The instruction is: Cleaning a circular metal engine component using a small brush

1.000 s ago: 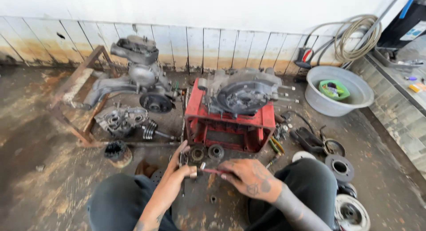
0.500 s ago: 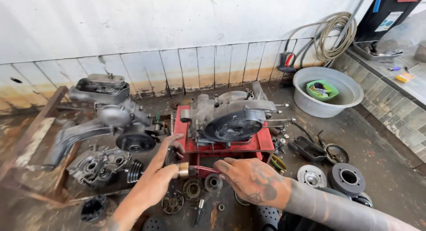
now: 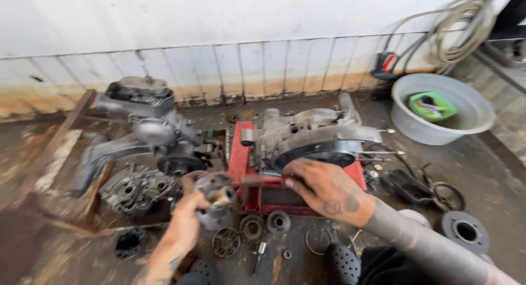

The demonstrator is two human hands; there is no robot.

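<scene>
My left hand (image 3: pixel 186 222) grips a greasy round metal engine part (image 3: pixel 216 200) with a brass-coloured end, held above the floor left of the red stand (image 3: pixel 239 159). My right hand (image 3: pixel 323 189) holds a thin red-handled tool (image 3: pixel 257 180) that points left toward that part. Right behind my right hand an engine case (image 3: pixel 312 134) sits on the red stand. Below my hands lie round gears and bearings (image 3: pixel 252 227) on the dirty floor.
A second engine block (image 3: pixel 139 126) and a cylinder head (image 3: pixel 134 192) lie at the left on a rusty frame (image 3: pixel 60 148). A grey basin (image 3: pixel 438 129) holding a green tub stands at the right, with coiled hose (image 3: pixel 455 33) above. Discs (image 3: pixel 463 230) lie at the lower right.
Both hands moved up toward the red stand. My left hand lifted the round metal part off the floor area, and my right hand brought the red-handled tool to it. The view tilted up.
</scene>
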